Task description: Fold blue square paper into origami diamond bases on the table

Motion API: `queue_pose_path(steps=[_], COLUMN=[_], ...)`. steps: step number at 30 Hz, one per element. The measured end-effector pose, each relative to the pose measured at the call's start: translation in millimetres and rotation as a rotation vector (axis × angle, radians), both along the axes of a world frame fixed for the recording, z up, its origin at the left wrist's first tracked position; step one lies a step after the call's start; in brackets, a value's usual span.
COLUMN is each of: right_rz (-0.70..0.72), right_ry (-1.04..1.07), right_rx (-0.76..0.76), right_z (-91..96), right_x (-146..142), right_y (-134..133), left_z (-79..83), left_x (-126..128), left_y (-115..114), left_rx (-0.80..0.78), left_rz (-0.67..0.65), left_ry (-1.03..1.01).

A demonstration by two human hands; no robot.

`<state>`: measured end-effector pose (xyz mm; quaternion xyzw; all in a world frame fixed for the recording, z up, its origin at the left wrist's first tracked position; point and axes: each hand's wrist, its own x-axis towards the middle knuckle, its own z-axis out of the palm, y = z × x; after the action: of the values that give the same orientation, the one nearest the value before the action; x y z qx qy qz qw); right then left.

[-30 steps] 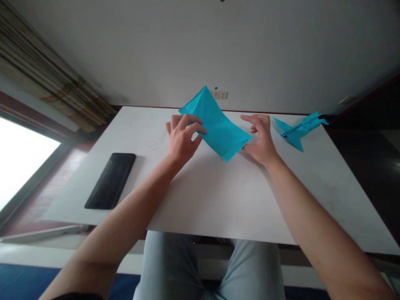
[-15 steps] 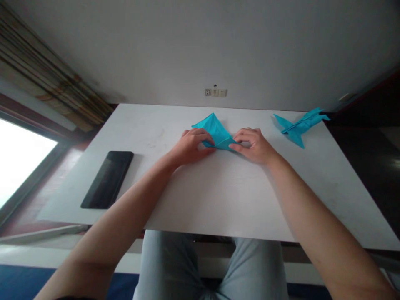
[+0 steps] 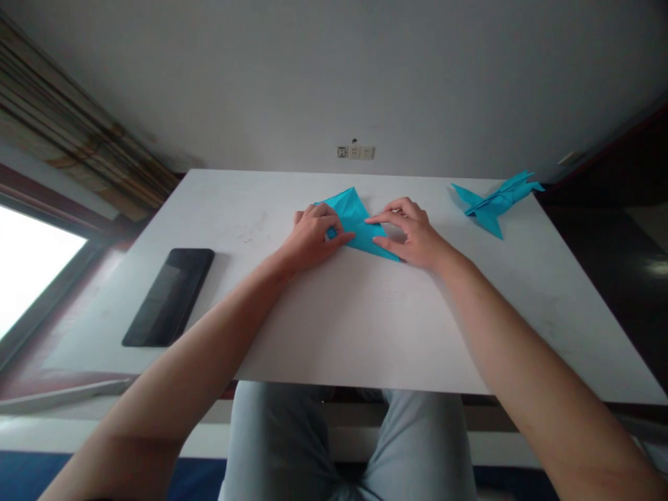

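Head view. The blue paper (image 3: 359,226) lies on the table, near its far edge and between the two hands. It is thin, matt and sharp-edged; its outline comes to a peak at the far end, with creases fanning down from that tip, and the near edge runs straight and slantwise to a corner by the right thumb.

Left hand (image 3: 316,235): fingers curled over the paper's left part, thumb laid along the near edge. Whether they pinch a layer or only press down, cannot tell. Right hand (image 3: 412,235): thumb and index spread apart, both tips at the paper's right part, a gap between them.

Table (image 3: 360,327): flat white top, smooth sheen, faint grey smudges. To the right, near the far edge, a folded paper figure (image 3: 495,205) of like blue, with pointed, wing-like flaps and layered pleats along its body. To the left, a black phone (image 3: 170,296), a glossy rounded rectangle, lying flat.

Surroundings: plain grey wall (image 3: 292,76), pale socket plates (image 3: 355,152), striped curtain (image 3: 78,132) in deep vertical folds.
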<state>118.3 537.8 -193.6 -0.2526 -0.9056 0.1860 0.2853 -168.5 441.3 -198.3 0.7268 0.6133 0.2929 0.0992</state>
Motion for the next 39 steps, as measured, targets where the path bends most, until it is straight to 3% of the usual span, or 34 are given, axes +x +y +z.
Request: queue_pose_path(steps=[7, 12, 18, 21, 25, 31, 34, 39], right_rz=[0.007, 0.055, 0.124, 0.078, -0.109, -0.378, -0.398, -0.353], right_ry=[-0.144, -0.29, -0.249, -0.05, 0.089, -0.056, -0.162, -0.211], right_rx=[-0.01, -0.09, -0.156, -0.143, -0.07, -0.083, -0.122, -0.206], right_z=[-3.0, 12.9, 18.3, 14.4, 4.2, -6.8, -3.2, 2.7], right_x=[0, 5, 6, 3, 1, 1, -1, -1], right_y=[-2, -5, -6, 0, 11, 15, 10, 5], left_z=[-5.8, 16.6, 24.4, 22.1, 19.7, 20.8, 21.1, 19.1], left_x=[-7, 1, 6, 2, -5, -9, -6, -4], left_y=[0, -9, -12, -9, -6, -3, -4, -5], left_rx=[0.079, -0.149, -0.196, -0.224, -0.2, -0.205, -0.186, -0.168], left_rz=[0.201, 0.355, 0.411, 0.371, 0.252, -0.006, -0.059, -0.022], left_ry=[-0.018, 0.128, 0.128, 0.103, 0.062, 0.069, 0.09, 0.118])
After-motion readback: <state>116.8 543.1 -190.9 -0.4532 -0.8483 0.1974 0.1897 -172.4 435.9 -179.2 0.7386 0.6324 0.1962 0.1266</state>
